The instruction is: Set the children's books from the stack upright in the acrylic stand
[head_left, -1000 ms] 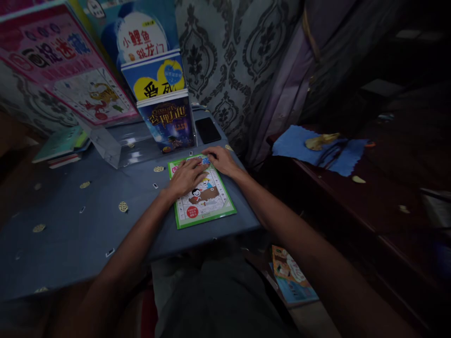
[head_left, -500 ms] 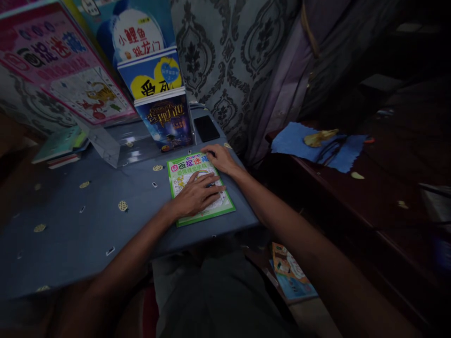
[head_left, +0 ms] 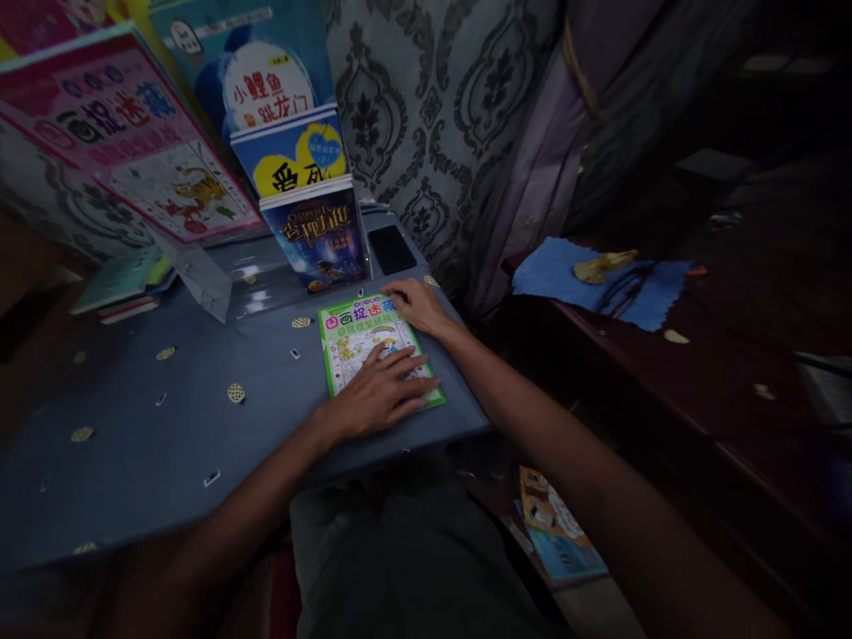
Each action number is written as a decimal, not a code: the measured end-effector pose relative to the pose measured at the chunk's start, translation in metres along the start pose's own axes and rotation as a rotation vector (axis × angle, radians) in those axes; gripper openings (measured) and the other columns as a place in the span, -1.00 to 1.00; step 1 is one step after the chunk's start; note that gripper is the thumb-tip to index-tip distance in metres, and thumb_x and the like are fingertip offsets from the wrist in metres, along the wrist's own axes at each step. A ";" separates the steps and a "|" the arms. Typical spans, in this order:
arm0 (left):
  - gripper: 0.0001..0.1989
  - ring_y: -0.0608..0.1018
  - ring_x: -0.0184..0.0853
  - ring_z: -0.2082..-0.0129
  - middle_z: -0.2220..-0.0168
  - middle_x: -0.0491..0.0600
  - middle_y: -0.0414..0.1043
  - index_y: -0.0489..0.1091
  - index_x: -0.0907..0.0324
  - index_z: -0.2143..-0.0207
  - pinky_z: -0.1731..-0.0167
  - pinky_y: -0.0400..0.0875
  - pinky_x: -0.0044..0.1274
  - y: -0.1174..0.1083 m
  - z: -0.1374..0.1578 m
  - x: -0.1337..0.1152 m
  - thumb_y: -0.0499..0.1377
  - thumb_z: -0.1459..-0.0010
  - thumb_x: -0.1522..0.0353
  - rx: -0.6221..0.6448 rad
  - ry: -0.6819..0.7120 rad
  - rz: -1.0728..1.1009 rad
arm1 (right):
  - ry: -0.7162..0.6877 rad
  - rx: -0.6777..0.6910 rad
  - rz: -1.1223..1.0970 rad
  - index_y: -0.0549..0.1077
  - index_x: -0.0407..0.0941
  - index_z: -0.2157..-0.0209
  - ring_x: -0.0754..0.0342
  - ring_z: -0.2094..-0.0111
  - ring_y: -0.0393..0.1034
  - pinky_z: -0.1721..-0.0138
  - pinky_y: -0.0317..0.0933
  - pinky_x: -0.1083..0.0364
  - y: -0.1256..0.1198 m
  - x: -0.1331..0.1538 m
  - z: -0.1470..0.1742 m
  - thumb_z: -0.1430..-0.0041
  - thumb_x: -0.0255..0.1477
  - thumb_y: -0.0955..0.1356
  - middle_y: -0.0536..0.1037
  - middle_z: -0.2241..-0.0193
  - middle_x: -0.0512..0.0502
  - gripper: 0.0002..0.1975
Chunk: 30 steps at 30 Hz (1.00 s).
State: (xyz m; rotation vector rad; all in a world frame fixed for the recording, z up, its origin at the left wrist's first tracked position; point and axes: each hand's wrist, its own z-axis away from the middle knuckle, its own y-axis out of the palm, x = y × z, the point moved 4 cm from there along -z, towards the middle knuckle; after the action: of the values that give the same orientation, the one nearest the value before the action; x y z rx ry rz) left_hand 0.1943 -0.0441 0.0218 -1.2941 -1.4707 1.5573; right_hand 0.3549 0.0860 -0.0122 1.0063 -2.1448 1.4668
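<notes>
A green-bordered picture book [head_left: 352,337] lies face up near the front right corner of the table, its cover printed with coloured Chinese characters and a line drawing. My left hand [head_left: 376,390] rests over the lower part of the cover, fingers spread and pointing right. At the book's upper right corner is my right hand [head_left: 418,306], its fingers stretched out over the edge and lightly bent. Neither hand is wrapped round anything. Part of the drawing is hidden under my left hand.
Behind the book stands a clear rack [head_left: 200,275] with several upright books, including a dark blue one [head_left: 316,240] and a pink one [head_left: 153,151]. A black phone [head_left: 391,249] lies beside it. To the right, a blue cloth [head_left: 552,275] covers part of a dark red surface.
My left hand has slid down the cover toward the near edge, uncovering more of the drawing. My right hand stays at the upper right corner. The view has shifted slightly.
</notes>
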 end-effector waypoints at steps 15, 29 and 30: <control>-0.59 0.23 -0.08 -0.40 -0.33 0.03 0.30 0.39 -0.08 -0.23 -0.36 0.07 -0.03 0.001 0.008 -0.015 -0.01 -0.44 0.12 -0.020 -0.004 -0.077 | -0.033 0.014 0.008 0.61 -0.05 0.03 -0.09 0.02 0.50 -0.10 0.34 -0.12 0.000 0.001 0.002 -0.18 -0.57 0.29 0.68 0.08 -0.09 -0.60; -0.62 0.27 -0.08 -0.37 -0.30 0.02 0.35 0.40 -0.11 -0.22 -0.33 0.13 -0.05 0.007 0.010 -0.015 0.03 -0.44 0.16 -0.070 0.005 -0.112 | -0.029 -0.129 -0.214 0.60 -0.04 0.07 -0.12 0.00 0.53 -0.06 0.39 -0.13 -0.038 0.047 0.004 -0.28 -0.40 0.30 0.67 0.06 -0.10 -0.73; -0.61 0.27 -0.07 -0.37 -0.30 0.02 0.35 0.40 -0.10 -0.22 -0.33 0.14 -0.04 0.006 0.010 -0.015 0.02 -0.44 0.16 -0.073 0.008 -0.118 | -0.078 -0.187 -0.275 0.60 -0.03 0.08 -0.12 -0.05 0.51 -0.11 0.36 -0.15 -0.052 0.064 0.008 -0.31 -0.37 0.30 0.66 0.03 -0.09 -0.74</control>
State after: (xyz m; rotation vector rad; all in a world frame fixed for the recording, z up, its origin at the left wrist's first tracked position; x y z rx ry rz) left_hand 0.1911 -0.0629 0.0182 -1.2301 -1.5822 1.4331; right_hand 0.3497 0.0448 0.0598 1.2471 -2.0512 1.0956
